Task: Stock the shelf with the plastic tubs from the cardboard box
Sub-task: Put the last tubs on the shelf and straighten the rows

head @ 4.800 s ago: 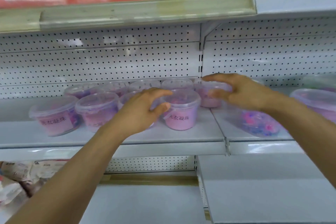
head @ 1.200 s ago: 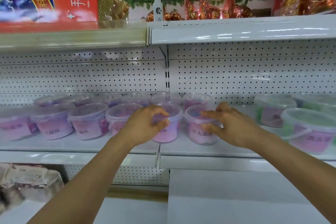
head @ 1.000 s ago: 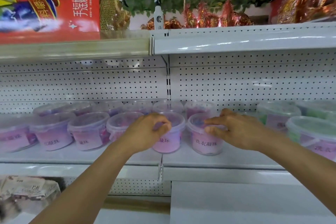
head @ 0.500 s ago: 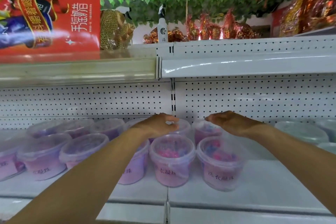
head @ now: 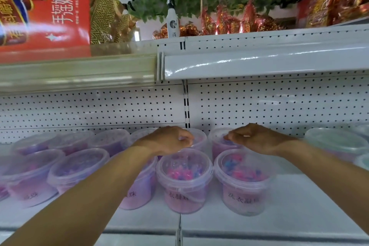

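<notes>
Several clear plastic tubs with pink and purple contents stand in two rows on the white shelf (head: 279, 223). Two front tubs (head: 184, 188) (head: 242, 188) stand side by side below my hands. My left hand (head: 169, 140) hovers palm down over a back-row tub (head: 199, 138), its loosely curled fingers at that lid. My right hand (head: 257, 139) hangs the same way, fingertips over the neighbouring back tub (head: 219, 144). Neither hand holds anything. The cardboard box is out of view.
The upper shelf's front edge (head: 259, 62) juts out overhead. A red carton (head: 44, 6), a spray bottle (head: 172, 20) and foil packs stand on it. Pale green-lidded tubs (head: 335, 144) sit at the right. Pegboard (head: 279, 106) backs the shelf.
Both hands have let go of the two front tubs and risen back over the rear row. The camera has come closer and tilted upward.
</notes>
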`<action>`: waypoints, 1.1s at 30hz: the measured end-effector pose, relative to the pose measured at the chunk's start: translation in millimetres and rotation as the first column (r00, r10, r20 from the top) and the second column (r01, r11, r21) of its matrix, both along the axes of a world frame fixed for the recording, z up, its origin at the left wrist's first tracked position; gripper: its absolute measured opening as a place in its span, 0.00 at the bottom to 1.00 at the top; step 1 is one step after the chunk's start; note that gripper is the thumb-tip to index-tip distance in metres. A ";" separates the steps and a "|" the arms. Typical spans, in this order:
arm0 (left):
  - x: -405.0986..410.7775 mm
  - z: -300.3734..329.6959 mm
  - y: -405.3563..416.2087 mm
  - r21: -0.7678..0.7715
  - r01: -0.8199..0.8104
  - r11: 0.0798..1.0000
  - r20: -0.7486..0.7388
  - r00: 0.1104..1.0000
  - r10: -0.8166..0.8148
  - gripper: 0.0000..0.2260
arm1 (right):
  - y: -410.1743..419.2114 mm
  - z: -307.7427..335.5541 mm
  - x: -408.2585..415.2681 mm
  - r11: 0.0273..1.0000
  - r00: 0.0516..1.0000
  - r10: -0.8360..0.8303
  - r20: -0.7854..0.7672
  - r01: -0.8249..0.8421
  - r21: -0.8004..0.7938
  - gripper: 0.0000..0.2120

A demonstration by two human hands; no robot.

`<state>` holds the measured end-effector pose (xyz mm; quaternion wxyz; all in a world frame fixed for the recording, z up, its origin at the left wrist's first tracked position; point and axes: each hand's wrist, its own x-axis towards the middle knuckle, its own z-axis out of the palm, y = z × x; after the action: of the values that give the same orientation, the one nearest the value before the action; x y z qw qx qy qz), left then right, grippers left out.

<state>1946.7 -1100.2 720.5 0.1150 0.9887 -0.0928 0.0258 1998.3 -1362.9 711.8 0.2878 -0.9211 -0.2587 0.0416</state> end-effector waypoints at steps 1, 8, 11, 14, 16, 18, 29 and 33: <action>-0.6 0.5 -0.5 -0.005 -0.003 1.000 -0.004 1.000 0.003 0.14 | -0.8 -1.5 0.4 1.000 1.000 0.004 -0.001 -0.004 0.000 0.15; -25.9 17.4 6.1 -0.352 -0.079 0.933 -0.019 0.997 0.077 0.20 | -4.5 3.6 -20.7 0.999 0.999 -0.032 0.032 0.030 0.042 0.15; -51.2 24.5 31.0 -0.342 -0.078 0.937 0.087 0.990 0.114 0.16 | 0.6 11.3 -39.6 1.000 0.994 -0.007 0.109 0.003 0.030 0.17; -76.0 26.4 68.3 -0.316 -0.140 0.938 0.103 0.978 0.180 0.13 | 20.9 20.9 -62.1 0.998 0.993 0.046 0.109 -0.049 0.028 0.20; -90.1 29.1 92.5 -0.323 -0.160 0.933 0.058 0.980 0.188 0.13 | 43.1 27.6 -76.3 0.995 0.987 0.103 0.123 -0.103 -0.004 0.21; -100.5 33.7 113.2 -0.293 -0.171 0.941 -0.009 0.984 0.176 0.14 | 65.2 32.3 -85.9 0.988 0.978 0.153 0.143 -0.148 -0.047 0.23; -101.8 34.2 210.5 -0.254 -0.215 0.943 -0.254 0.956 0.149 0.26 | 198.2 36.4 -86.1 0.947 0.979 0.200 -0.036 -0.202 -0.250 0.39; -84.0 25.9 232.5 -0.250 -0.155 0.956 -0.279 0.957 0.082 0.26 | 224.5 29.2 -75.0 0.951 0.985 0.154 -0.081 -0.171 -0.257 0.45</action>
<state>1862.7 -867.7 746.4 0.2577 0.9622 -0.0123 -0.0878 1923.3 -1138.4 741.0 0.1662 -0.9251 -0.3170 0.1269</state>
